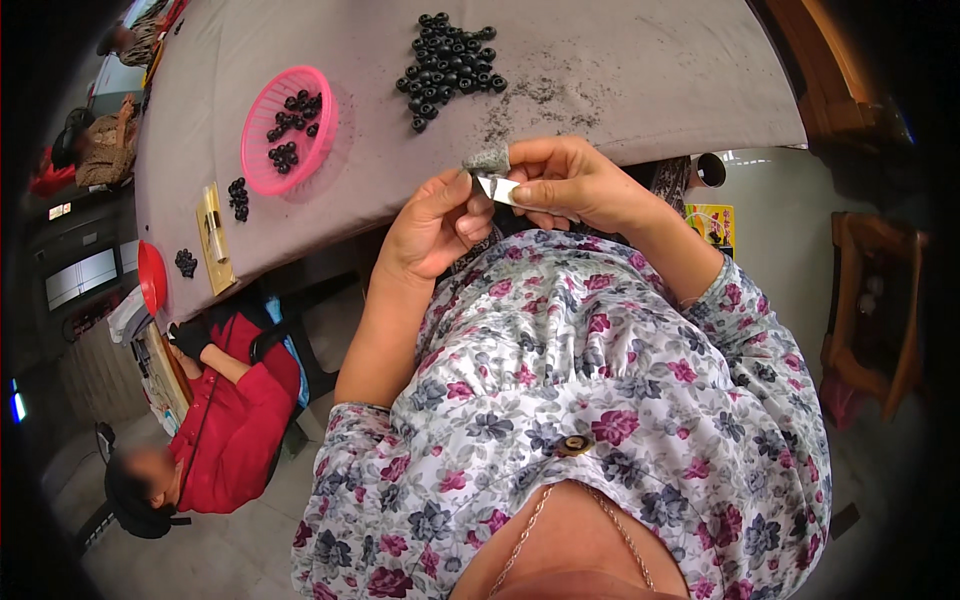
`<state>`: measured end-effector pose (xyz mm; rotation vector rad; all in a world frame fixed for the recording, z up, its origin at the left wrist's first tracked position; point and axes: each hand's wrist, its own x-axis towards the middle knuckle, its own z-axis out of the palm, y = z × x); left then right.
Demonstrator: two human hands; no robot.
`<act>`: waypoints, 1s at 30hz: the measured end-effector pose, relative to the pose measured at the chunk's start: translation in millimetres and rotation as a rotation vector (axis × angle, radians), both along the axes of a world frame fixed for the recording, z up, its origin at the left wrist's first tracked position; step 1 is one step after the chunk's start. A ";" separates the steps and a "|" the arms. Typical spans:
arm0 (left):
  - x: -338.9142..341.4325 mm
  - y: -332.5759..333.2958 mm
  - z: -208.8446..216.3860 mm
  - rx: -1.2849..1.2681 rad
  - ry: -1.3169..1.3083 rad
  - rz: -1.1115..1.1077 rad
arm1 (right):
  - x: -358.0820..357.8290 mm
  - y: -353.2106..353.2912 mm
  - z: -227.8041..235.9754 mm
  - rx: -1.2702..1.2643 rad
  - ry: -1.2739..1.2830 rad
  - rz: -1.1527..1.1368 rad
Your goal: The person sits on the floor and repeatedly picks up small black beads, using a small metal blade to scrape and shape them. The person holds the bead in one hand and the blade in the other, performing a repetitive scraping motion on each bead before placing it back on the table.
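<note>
At the near table edge, my left hand (432, 228) is closed, thumb and fingertips pinched together. Whatever sits in that pinch is small and dark, mostly hidden by the fingers. Close against it, my right hand (580, 185) grips a small flat white tool (500, 190) between thumb and fingers, its narrow tip pointing at the left fingertips. A grey cloth wrap (488, 160) covers the tip of my right index finger. Beyond the hands lies a heap of round black beads (450, 65) with holes in them. Dark crumbs (545, 95) are scattered beside the heap.
A pink plastic basket (250, 150) holding black bead clusters stands left on the cloth-covered table (360, 110). Near it lie another cluster (238, 200) and a yellowish packet (214, 240). A person in red (235, 410) sits at lower left. A wooden chair (835, 300) is at right.
</note>
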<state>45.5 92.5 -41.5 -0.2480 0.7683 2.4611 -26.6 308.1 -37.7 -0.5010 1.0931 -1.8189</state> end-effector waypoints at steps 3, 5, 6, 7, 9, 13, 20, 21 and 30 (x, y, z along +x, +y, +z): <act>-0.5 0.8 0.2 0.015 0.007 -0.016 | -1.6 0.5 -3.4 -0.003 -0.004 0.014; -0.7 2.8 5.7 -0.011 0.013 -0.022 | -1.3 0.2 -0.3 -0.037 -0.027 0.021; -0.4 3.4 7.5 -0.023 0.016 -0.025 | -0.7 0.1 0.9 -0.053 -0.039 0.025; -0.5 2.4 6.1 -0.015 0.022 -0.030 | -0.7 0.1 -0.4 -0.052 -0.047 0.020; -1.8 -0.7 2.3 0.000 0.035 -0.039 | -1.1 -0.4 -5.5 -0.054 -0.063 0.009; -0.4 1.2 3.4 -0.013 0.031 -0.041 | 1.1 -2.6 -6.5 -0.030 -0.179 -0.020; -2.1 1.4 -0.1 -0.026 -0.020 -0.008 | -0.2 -4.0 -8.7 -0.040 -0.148 -0.020; -2.6 -0.1 -0.2 -0.015 -0.015 -0.011 | 0.7 -4.8 -5.4 -0.020 -0.115 -0.025; 0.2 -10.5 26.8 -0.426 0.123 0.086 | 1.4 -4.7 -4.6 -0.015 -0.134 -0.035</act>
